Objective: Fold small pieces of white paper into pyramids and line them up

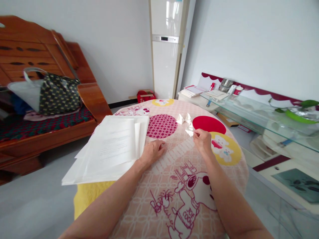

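My right hand [202, 139] pinches a small folded piece of white paper [189, 132] just above the cartoon-printed pink cloth [174, 172] that covers the table. Two more small folded white papers [183, 118] lie on the cloth a little beyond it, near a red circle. My left hand [152, 151] rests palm down on the cloth with its fingers loosely curled, holding nothing, right beside the near edge of a stack of white paper sheets [112, 146] that lies on the table's left side.
A wooden bench [50, 99] with a patterned bag [58, 93] stands at the left. A tall white appliance [165, 46] stands in the far corner. A glass shelf [261, 113] with books, cups and a green dish runs along the right wall.
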{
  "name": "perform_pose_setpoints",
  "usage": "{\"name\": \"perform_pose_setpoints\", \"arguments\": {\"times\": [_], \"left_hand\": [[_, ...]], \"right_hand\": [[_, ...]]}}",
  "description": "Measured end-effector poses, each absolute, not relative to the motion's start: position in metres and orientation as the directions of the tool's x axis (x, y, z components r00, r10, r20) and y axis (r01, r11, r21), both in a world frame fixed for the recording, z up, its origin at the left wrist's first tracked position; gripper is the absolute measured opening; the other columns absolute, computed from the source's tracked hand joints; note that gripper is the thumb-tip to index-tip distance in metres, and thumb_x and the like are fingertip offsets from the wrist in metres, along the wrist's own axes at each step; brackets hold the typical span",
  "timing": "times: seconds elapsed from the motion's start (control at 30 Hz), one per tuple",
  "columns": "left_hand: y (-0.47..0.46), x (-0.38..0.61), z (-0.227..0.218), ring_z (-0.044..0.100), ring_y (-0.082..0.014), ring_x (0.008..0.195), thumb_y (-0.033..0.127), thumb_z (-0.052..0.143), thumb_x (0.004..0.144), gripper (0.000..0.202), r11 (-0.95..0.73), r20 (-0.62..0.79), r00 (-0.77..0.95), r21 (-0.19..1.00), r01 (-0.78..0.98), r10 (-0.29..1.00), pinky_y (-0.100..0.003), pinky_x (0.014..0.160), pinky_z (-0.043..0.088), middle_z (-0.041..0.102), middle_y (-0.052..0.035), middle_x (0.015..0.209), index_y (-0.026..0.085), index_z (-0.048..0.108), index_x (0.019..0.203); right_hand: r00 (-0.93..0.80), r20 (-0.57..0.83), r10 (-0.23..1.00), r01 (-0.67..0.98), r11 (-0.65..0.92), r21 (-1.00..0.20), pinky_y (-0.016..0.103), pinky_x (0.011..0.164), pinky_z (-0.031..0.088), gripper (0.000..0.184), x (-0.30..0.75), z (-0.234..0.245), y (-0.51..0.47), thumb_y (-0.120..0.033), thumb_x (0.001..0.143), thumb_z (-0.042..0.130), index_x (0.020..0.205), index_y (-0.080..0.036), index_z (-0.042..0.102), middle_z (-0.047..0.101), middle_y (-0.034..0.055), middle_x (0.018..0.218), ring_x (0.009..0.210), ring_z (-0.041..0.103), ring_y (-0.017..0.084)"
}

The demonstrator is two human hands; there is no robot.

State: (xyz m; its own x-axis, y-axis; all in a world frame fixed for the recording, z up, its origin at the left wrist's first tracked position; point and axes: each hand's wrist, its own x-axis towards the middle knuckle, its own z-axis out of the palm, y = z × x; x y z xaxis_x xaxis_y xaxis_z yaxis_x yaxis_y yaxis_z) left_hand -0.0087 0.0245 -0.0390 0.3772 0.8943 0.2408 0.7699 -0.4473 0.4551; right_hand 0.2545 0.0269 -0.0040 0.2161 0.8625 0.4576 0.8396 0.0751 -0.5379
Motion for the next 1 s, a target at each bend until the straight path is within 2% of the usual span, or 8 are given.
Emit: {"name": "perform_pose_setpoints", "arguments": {"times": [0.1, 0.23, 0.43, 0.73, 1.0], "left_hand": [[0.025, -0.008, -0.037, 0.069, -0.0187, 0.081, 0.023, 0.060, 0.090, 0.026, -0.415, 0.171, 0.380, 0.452, 0.790, 0.909, -0.029, 0.078, 0.051, 0.077, -0.0068, 0.094, 0.017, 0.073, 0.112], [0.023, -0.009, -0.035, 0.070, -0.0224, 0.091, 0.022, 0.059, 0.091, 0.028, -0.403, 0.134, 0.386, 0.446, 0.799, 0.913, -0.032, 0.084, 0.051, 0.076, -0.0089, 0.101, 0.016, 0.073, 0.115], [0.022, -0.010, -0.037, 0.069, -0.0252, 0.103, 0.021, 0.056, 0.093, 0.029, -0.414, 0.119, 0.408, 0.468, 0.781, 0.905, -0.034, 0.091, 0.050, 0.075, -0.0101, 0.111, 0.016, 0.072, 0.116], [0.020, -0.010, -0.034, 0.070, -0.0242, 0.099, 0.021, 0.057, 0.092, 0.027, -0.406, 0.106, 0.407, 0.473, 0.782, 0.907, -0.034, 0.088, 0.051, 0.075, -0.0097, 0.110, 0.017, 0.072, 0.114], [0.020, -0.009, -0.035, 0.070, -0.0239, 0.097, 0.021, 0.057, 0.093, 0.027, -0.420, 0.114, 0.416, 0.461, 0.782, 0.902, -0.033, 0.087, 0.051, 0.075, -0.0100, 0.108, 0.016, 0.072, 0.115]], "right_hand": [[0.284, 0.445, 0.849, 0.908, -0.089, -0.410, 0.030, 0.070, 0.044, 0.025, 0.271, 0.002, 0.054, -0.014, 0.080, 0.054, 0.084, -0.012, 0.078, 0.075, 0.0117, 0.078, 0.075, 0.066, 0.023], [0.336, 0.344, 0.877, 0.932, -0.257, -0.255, 0.031, 0.076, 0.046, 0.032, 0.289, 0.010, 0.090, -0.009, 0.086, 0.049, 0.095, -0.010, 0.079, 0.077, 0.0175, 0.096, 0.089, 0.070, 0.026], [0.362, 0.293, 0.885, 0.926, -0.304, -0.225, 0.032, 0.081, 0.049, 0.036, 0.301, 0.007, 0.127, -0.003, 0.086, 0.047, 0.100, -0.008, 0.080, 0.077, 0.0216, 0.103, 0.099, 0.071, 0.030], [0.376, 0.210, 0.903, 0.921, -0.340, -0.189, 0.031, 0.086, 0.051, 0.034, 0.301, 0.001, 0.151, -0.004, 0.091, 0.049, 0.112, -0.007, 0.077, 0.075, 0.0242, 0.111, 0.108, 0.071, 0.031], [0.374, 0.186, 0.909, 0.924, -0.349, -0.156, 0.030, 0.086, 0.051, 0.036, 0.308, 0.008, 0.153, -0.005, 0.092, 0.047, 0.113, -0.007, 0.076, 0.074, 0.0241, 0.116, 0.112, 0.070, 0.031]]}}
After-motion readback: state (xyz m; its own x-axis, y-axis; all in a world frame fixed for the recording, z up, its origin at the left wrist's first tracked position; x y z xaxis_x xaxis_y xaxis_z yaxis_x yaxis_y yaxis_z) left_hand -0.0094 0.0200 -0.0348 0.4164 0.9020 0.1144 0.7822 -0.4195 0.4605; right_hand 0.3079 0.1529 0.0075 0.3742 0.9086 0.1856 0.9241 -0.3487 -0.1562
